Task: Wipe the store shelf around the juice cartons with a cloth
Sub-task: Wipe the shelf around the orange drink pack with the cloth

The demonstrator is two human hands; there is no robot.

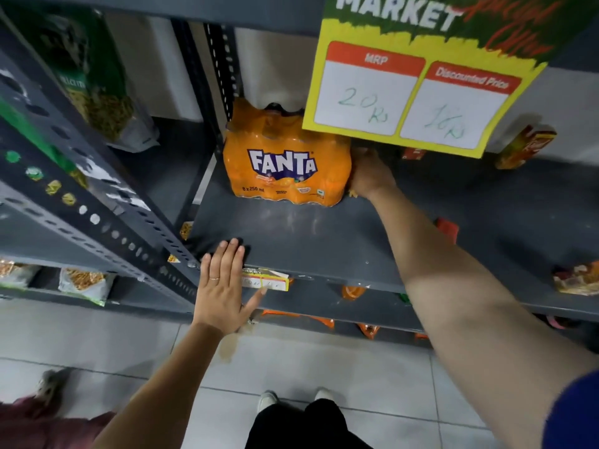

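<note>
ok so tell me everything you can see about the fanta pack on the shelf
The Fanta pack is an orange shrink-wrapped multipack of small bottles, glossy plastic film with a purple and white Fanta logo and "8 x 250 ml" printed low on the front. Dark caps show through the top. It stands upright at the back left of the grey shelf, beside the perforated upright. The right hand presses against its right side; the yellow price sign overlaps its upper right corner.

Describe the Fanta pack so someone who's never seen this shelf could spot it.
Find the grey metal shelf under the yellow price sign. At its back left, beside the perforated upright, sits the Fanta pack, with the right hand against its side. It is the only shrink-wrapped orange bundle there, with white lettering on purple.
</note>
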